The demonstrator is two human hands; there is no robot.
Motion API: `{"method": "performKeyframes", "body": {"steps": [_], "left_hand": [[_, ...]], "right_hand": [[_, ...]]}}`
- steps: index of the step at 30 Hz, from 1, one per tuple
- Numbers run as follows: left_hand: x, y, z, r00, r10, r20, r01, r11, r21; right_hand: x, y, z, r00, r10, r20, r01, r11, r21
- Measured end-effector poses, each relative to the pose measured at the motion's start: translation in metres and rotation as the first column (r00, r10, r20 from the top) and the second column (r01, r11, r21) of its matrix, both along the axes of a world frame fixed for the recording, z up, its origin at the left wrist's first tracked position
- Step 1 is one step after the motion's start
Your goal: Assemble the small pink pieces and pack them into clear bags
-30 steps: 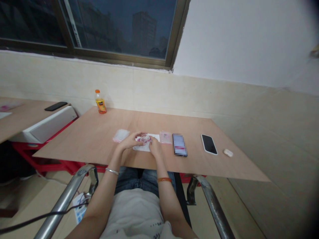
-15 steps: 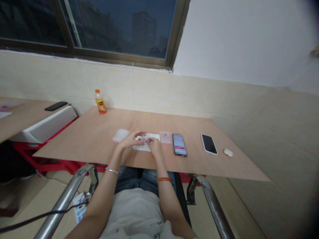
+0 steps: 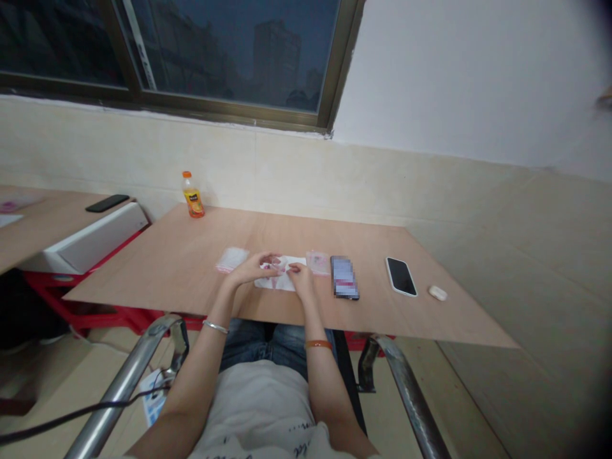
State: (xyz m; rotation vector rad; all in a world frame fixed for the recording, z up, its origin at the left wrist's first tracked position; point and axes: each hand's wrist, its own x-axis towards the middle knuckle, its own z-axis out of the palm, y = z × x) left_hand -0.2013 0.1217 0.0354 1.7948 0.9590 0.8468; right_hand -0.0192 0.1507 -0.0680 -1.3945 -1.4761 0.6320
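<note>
While I am watching remotely, a small crinkled clear-and-pink plastic piece (image 3: pixel 274 266) is sitting over the flat white paper sheet (image 3: pixel 285 285). At the paper's left, the left hand (image 3: pixel 248 270) is cupping it, thumb and fingers apart; at its right, the right hand (image 3: pixel 301 279) is holding fingertips nearly together. I cannot tell either grip. I am judging this as fine two-handed handling, seemingly calling for light fingertips.

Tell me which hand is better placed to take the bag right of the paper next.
Probably the right hand: it is closer to the bag, while the left hand is over the paper's left side.
</note>
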Motion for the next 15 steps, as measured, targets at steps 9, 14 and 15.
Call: {"method": "performKeyframes", "body": {"steps": [9,14,15], "left_hand": [[0.001,-0.001,0.003,0.998,-0.001,-0.055,0.0,1.0,-0.007],[0.002,-0.002,0.002,0.996,-0.056,-0.067,0.054,0.998,-0.024],[0.002,-0.002,0.001,0.995,-0.071,-0.063,0.07,0.997,-0.021]], "right_hand": [[-0.003,-0.008,0.025,0.962,-0.041,-0.271,0.054,0.998,0.042],[-0.01,-0.019,0.064,0.925,-0.02,-0.379,0.066,0.992,0.109],[-0.012,-0.021,0.071,0.924,0.003,-0.383,0.046,0.992,0.119]]}}
